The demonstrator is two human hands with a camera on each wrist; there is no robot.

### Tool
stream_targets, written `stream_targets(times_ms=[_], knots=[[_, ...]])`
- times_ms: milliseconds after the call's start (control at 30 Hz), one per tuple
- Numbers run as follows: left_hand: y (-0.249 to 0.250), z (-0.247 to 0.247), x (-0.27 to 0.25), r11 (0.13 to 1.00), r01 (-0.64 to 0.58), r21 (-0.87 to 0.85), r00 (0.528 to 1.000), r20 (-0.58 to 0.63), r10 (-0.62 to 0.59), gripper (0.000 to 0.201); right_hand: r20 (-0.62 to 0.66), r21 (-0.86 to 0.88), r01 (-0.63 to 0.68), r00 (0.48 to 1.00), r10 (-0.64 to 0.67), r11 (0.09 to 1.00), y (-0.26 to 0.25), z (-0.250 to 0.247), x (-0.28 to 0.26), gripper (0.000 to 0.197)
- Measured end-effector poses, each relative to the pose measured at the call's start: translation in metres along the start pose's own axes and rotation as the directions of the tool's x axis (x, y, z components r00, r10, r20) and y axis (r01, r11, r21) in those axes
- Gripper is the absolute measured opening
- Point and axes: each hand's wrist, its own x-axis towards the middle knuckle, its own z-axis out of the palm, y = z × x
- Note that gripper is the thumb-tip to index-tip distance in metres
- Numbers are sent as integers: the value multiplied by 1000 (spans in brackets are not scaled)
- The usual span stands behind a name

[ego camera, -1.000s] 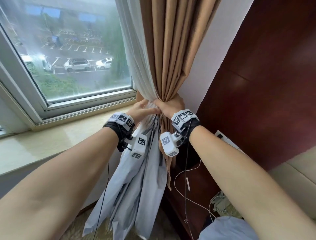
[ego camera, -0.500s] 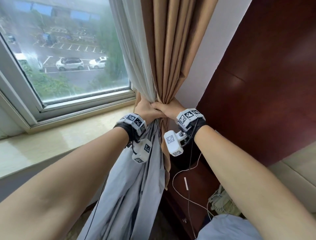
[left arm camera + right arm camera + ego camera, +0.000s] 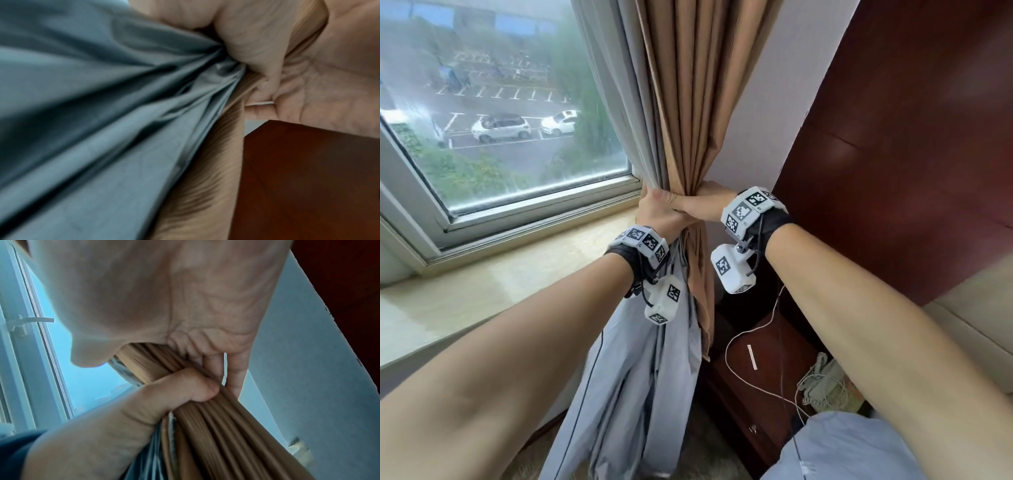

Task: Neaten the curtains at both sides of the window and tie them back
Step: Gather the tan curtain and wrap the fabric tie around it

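Note:
A tan curtain (image 3: 688,102) and its pale grey lining (image 3: 619,102) hang gathered at the right side of the window (image 3: 500,113). My left hand (image 3: 657,212) wraps round the bundle from the window side. My right hand (image 3: 703,204) wraps round it from the wall side, and the two hands touch. In the left wrist view my fingers (image 3: 242,40) squeeze the grey lining (image 3: 102,113). In the right wrist view my right hand (image 3: 174,305) curls round the tan pleats (image 3: 216,426), with the left thumb (image 3: 180,386) pressed on them. No tie-back shows.
A stone windowsill (image 3: 500,274) runs below the window. A dark red wood panel (image 3: 911,137) and a nightstand (image 3: 774,377) with a telephone (image 3: 822,387) and white cable (image 3: 750,335) stand at the right. A beige headboard or bed edge (image 3: 976,325) lies beyond.
Both hands have closed tighter round the curtain bundle and pushed it toward the window frame corner. The left hand went from fingers reaching into the folds to a full grip.

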Motion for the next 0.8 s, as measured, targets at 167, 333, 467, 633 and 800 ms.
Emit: stream_targets(times_ms=[167, 333, 467, 633, 800], knots=[[3, -13, -2, 994, -1, 112, 997, -78, 10, 69, -7, 50, 42, 999, -42, 998, 0, 4, -3, 100], [-3, -11, 1, 994, -34, 107, 998, -49, 40, 93, -51, 64, 46, 998, -43, 997, 1, 4, 3, 112], [-1, -12, 3, 984, 19, 176, 999, -43, -11, 72, -94, 117, 63, 994, -52, 991, 7, 5, 6, 111], [12, -17, 10, 975, 93, 202, 991, -114, -71, 30, -31, 231, 199, 980, -197, 953, 26, 11, 0, 66], [5, -20, 9, 989, 73, 129, 997, -45, -68, 49, -407, 256, 212, 909, -94, 943, 39, 28, -2, 28]])
